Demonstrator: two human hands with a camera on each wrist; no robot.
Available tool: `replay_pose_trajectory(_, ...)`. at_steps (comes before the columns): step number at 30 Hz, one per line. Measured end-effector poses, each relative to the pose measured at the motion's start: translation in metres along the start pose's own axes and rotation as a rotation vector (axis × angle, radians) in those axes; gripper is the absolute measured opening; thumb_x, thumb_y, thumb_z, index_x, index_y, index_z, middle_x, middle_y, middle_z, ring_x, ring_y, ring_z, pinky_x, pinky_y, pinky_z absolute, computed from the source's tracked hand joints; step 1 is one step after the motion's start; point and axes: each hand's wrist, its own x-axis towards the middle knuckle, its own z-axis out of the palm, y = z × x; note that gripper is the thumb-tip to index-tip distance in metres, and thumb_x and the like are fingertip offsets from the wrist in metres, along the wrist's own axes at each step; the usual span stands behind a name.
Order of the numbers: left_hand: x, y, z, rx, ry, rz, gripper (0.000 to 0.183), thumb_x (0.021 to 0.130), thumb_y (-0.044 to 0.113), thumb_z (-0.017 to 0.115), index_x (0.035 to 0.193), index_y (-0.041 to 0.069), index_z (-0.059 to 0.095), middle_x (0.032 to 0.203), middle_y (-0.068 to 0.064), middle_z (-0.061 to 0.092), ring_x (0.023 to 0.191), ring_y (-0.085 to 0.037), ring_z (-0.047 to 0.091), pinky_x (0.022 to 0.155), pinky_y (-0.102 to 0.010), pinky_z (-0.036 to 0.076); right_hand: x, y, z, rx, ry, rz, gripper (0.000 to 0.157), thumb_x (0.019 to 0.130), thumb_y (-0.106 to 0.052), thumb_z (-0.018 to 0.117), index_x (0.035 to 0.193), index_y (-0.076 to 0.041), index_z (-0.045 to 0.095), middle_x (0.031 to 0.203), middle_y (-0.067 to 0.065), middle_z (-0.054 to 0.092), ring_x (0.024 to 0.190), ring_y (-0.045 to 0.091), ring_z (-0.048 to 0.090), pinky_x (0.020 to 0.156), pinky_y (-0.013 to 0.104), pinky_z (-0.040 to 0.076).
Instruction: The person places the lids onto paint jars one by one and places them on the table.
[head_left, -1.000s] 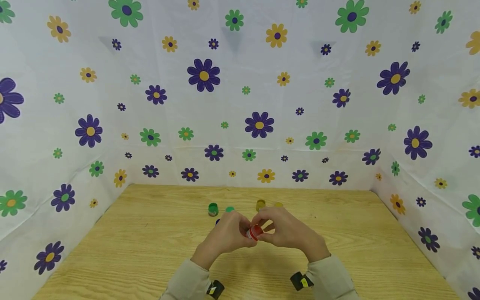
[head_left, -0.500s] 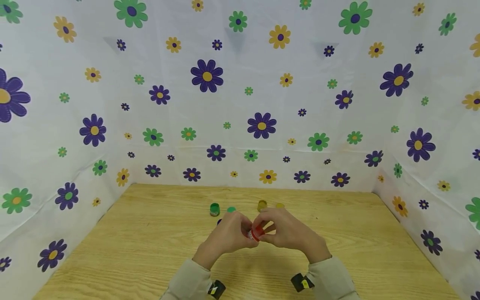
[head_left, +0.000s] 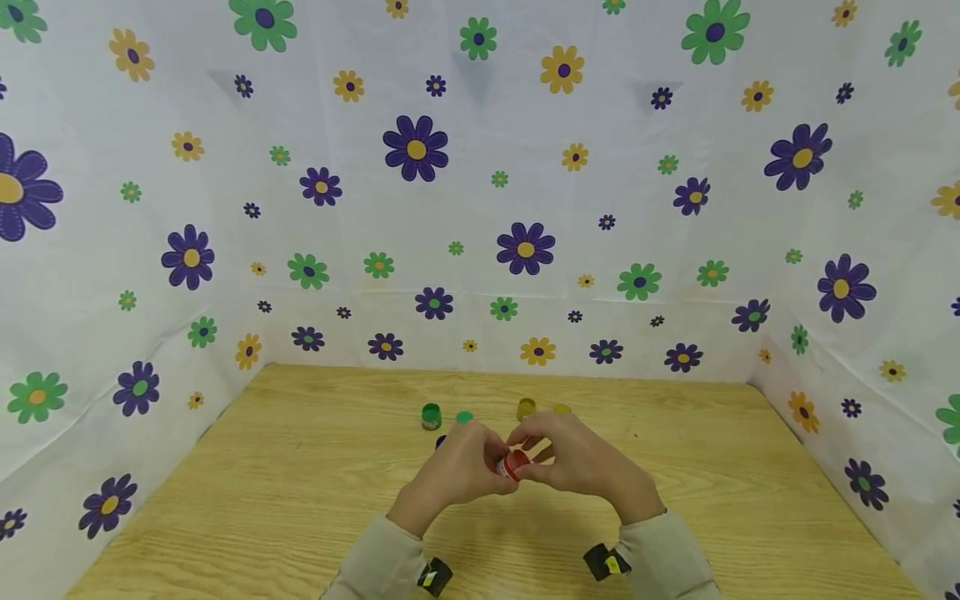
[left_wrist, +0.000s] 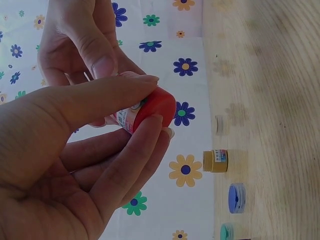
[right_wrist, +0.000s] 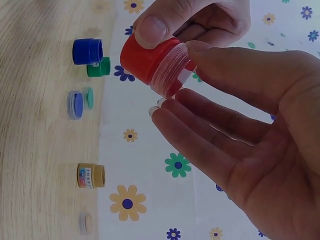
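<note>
A small red paint jar (right_wrist: 142,62) with a clear ridged lid (right_wrist: 166,72) is held tilted above the table. My left hand (head_left: 459,467) grips the jar's red body between thumb and fingers, as the left wrist view also shows. The right hand (head_left: 585,462) is at the lid end. Its thumb touches the lid's rim and its fingertips lie at the opposite side, pinching it; the outer fingers are fairly straight. In the head view the hands hide part of the jar.
On the wooden table (head_left: 300,492) stand open jars: green (head_left: 431,417), ochre-yellow (head_left: 527,409) and blue (right_wrist: 87,51). Loose lids lie near them: green (head_left: 465,417), yellow (head_left: 562,409) and blue (right_wrist: 75,105). Flowered cloth (head_left: 480,200) walls the table's back and sides.
Both hands stay around the red jar in nearly the same place. The right fingers shift slightly about the lid. The head view has moved a little.
</note>
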Motion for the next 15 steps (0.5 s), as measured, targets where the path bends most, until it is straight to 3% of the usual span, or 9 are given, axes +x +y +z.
replay_pose_trajectory(15, -0.0005, 0.0007, -0.0015, -0.002, 0.003, -0.001, 0.018, 0.078, 0.008, 0.088, 0.093, 0.003, 0.08, 0.082, -0.006, 0.079, 0.067, -0.005, 0.066, 0.062, -0.019, 0.055, 0.0013, -0.003, 0.0003, 0.024, -0.008, -0.024, 0.022, 0.089, -0.001, 0.078, 0.11, -0.007, 0.073, 0.108, 0.005, 0.072, 0.102, 0.02, 0.07, 0.084, 0.022, 0.06)
